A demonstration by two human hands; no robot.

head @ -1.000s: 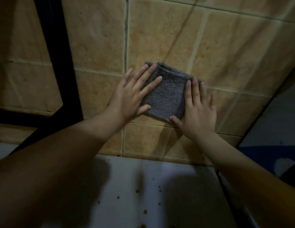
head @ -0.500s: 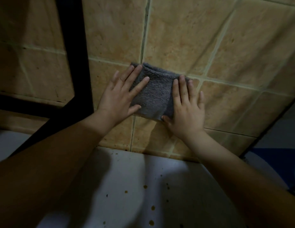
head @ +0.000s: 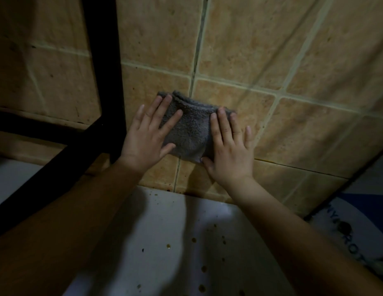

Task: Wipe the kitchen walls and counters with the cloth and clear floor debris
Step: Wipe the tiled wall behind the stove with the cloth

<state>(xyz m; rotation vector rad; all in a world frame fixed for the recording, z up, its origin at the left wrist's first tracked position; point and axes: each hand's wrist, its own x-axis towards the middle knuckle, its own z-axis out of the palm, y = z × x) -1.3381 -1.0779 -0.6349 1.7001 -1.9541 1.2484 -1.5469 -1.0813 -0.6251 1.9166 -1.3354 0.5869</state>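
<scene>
Head view: you have the grey terry cloth (head: 189, 133) folded and pinned flat against the tan tiled wall (head: 314, 135), low down, just above the white surface (head: 164, 221). Left hand (head: 146, 135) lies on the cloth's left side, fingers (head: 172, 120) straight and spread, palm partly on bare tile. Right hand (head: 228, 150) covers the right edge, fingers straight, thumb tucked along the cloth's bottom corner. Neither hand grips; both just press with flat palms.

Risks from here, my read:
- Cloth is held only by pressure. Ease off with either palm and it likely slides down the tile onto the spotted surface.
- The folds are bunching between your hands. Push the hands together and the pad crumples, so less of it meets the wall.
- The black frame post (head: 100, 82) stands just beside your left hand. A leftward stroke probably knocks your knuckles on it, or the cloth snags on it.
- Dark grout line (head: 197, 52) runs under the cloth. A flat pad may skip over that recess and leave grime.
- Brown specks (head: 193, 240) dot the surface below, not wiped yet. Drag the cloth through them and you'd likely smear them back onto the tiles.

Containers: none that I can make out. The blue-and-white thing (head: 357, 242) at lower right carries partial lettering; too dark and cropped to say what it is.
</scene>
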